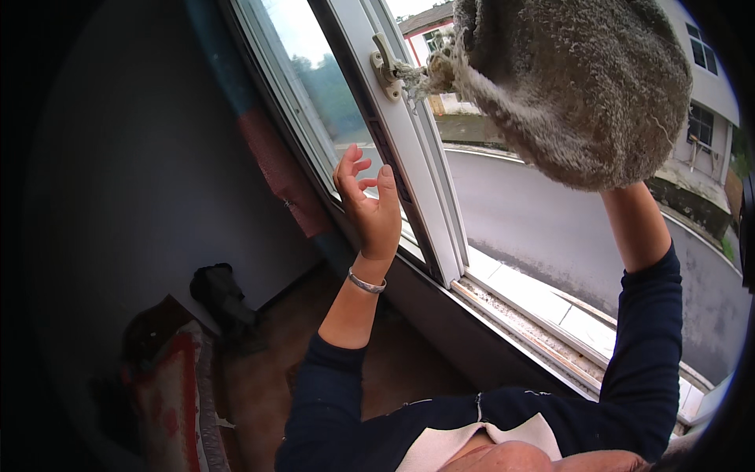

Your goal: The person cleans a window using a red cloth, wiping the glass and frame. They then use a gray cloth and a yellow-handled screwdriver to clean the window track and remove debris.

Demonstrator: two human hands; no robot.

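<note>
A grey-brown terry cloth [590,100] with frayed edges hangs high at the upper right. My right hand is hidden behind or inside it; only the right forearm [637,224] shows below, holding the cloth up. Loose threads from its ragged end reach the crescent latch [386,71] on the white sliding window frame [413,159]; whether they are caught there I cannot tell. My left hand [371,206] is raised in front of the sash's dark edge, its fingers loosely bent and apart, with nothing in them. A silver bangle [367,281] circles the left wrist.
Below the right arm runs the dirty window track [519,330], with a white tiled sill [531,295] outside it. A road and buildings lie beyond. At left are a dark wall, a black object [218,295] on the floor and a red-and-white padded item [171,389].
</note>
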